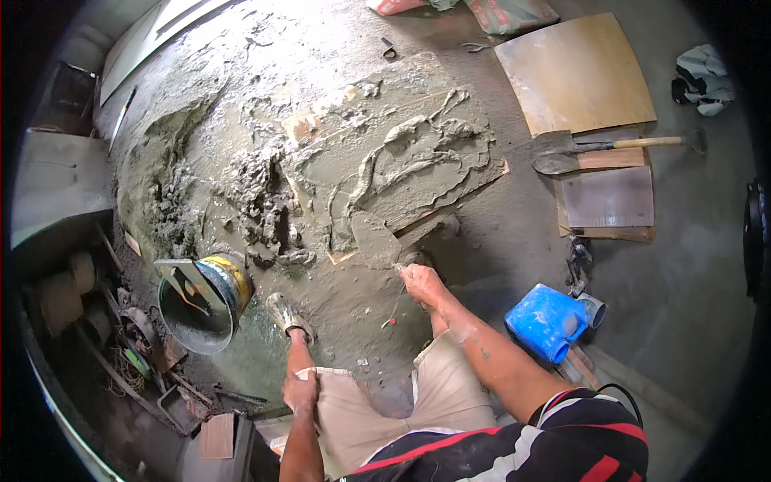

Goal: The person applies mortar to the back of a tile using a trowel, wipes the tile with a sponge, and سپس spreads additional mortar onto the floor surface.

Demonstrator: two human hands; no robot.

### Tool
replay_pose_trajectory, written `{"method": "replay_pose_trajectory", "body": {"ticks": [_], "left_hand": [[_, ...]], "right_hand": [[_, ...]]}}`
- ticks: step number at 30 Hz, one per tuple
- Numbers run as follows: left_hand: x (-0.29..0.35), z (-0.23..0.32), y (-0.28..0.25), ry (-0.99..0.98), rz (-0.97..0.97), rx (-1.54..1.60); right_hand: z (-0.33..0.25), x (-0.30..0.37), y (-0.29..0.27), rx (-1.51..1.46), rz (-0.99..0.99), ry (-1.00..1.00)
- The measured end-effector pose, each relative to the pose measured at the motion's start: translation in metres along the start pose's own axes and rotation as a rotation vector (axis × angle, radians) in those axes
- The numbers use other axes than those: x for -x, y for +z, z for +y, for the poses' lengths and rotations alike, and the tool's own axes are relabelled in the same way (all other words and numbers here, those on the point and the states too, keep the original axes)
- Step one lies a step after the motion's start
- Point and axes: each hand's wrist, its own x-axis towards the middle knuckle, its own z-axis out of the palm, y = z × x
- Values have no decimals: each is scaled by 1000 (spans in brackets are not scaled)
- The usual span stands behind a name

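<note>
My right hand point(423, 286) is closed round the handle of a trowel. The trowel's blade point(375, 238), coated in grey mortar, touches the near edge of a board point(418, 161) spread with wet mortar. Raised ridges of mortar curl over the board, and some bare wood shows at its corners. My left hand point(300, 391) rests on my left knee, over the hem of the beige shorts, with its fingers laid against the leg and holding nothing.
Wet mortar heaps point(269, 201) cover the floor to the left. A bucket point(217, 309) with a float across it stands near my left foot. A blue jug point(546, 321) stands at right. Further right lie a shovel point(558, 163) and wooden boards point(582, 76). Cement bags point(514, 12) lie behind.
</note>
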Motion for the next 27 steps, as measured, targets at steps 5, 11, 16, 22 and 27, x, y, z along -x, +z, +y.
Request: {"method": "replay_pose_trajectory", "body": {"ticks": [5, 11, 16, 22, 27], "left_hand": [[4, 16, 1, 41, -12, 40], [6, -7, -1, 10, 15, 50], [6, -5, -3, 19, 11, 59], [5, 9, 0, 35, -8, 40], [7, 5, 2, 1, -4, 1]], "right_hand": [[47, -18, -28, 440, -6, -82], [-17, 17, -52, 494, 26, -126], [-15, -38, -124, 615, 291, -122], [-34, -101, -232, 741, 351, 41], [-29, -78, -227, 727, 224, 44]]}}
